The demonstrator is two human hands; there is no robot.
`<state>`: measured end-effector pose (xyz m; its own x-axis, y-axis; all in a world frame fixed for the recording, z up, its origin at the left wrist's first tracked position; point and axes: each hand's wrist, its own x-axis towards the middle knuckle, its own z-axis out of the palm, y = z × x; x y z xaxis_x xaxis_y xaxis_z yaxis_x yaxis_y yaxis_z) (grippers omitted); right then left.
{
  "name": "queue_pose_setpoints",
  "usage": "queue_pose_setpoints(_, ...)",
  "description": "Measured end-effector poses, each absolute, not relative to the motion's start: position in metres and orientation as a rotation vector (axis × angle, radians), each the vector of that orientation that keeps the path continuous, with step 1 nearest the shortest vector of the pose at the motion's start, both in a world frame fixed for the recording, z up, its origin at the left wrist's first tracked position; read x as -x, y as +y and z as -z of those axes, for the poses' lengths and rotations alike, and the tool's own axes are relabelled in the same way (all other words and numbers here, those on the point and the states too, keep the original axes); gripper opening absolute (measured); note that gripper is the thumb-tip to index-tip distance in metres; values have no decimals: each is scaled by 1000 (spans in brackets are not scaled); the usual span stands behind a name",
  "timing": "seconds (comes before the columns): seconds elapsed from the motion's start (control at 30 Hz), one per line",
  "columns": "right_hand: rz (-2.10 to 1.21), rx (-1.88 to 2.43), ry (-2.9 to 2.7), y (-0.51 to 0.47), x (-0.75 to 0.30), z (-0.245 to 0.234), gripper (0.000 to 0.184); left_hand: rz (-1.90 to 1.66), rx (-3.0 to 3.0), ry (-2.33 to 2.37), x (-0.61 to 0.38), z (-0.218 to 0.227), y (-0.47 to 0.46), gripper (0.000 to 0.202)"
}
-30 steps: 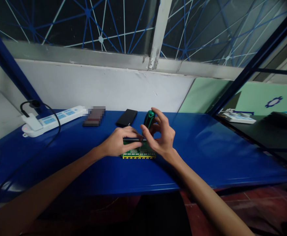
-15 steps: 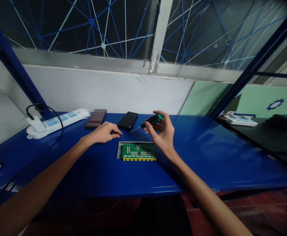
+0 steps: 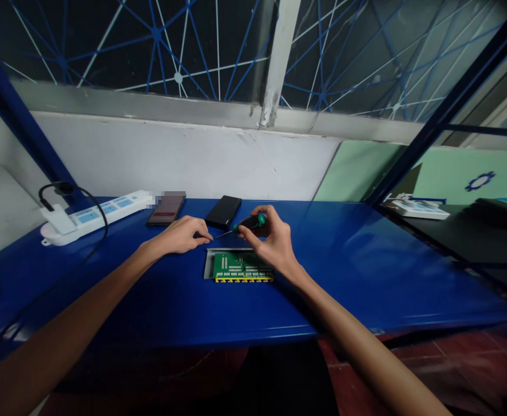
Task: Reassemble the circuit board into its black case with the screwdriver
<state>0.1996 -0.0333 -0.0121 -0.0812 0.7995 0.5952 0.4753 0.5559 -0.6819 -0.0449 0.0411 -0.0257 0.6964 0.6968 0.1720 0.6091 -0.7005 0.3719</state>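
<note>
R hand [image 3: 274,234] curls tight on the green screwdriver [image 3: 250,222], tip by the L hand's [image 3: 184,236] bunched fingers (can't tell if holding smth), w/ the green board [image 3: 243,265] in a gray case [image 3: 208,264] on the blue table [image 3: 357,260].

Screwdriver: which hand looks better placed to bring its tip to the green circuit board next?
The right hand, probably: it grips the screwdriver close to the circuit board, while the left hand is only near the screwdriver's tip.
</note>
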Motion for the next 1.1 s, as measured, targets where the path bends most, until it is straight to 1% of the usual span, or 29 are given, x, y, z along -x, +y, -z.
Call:
queue_pose_setpoints(0.33,-370,1091,-1761,-32,-199,16,32,-455,-2570,1005,46,30,47,22)
queue_pose_setpoints(0.63,-359,1073,-1759,-32,-199,17,30,-459,-2576,996,46,30,47,21)
queue_pose_setpoints(1.1,-382,1114,-1755,-32,-200,16,34,-434,-2532,1012,46,29,49,20)
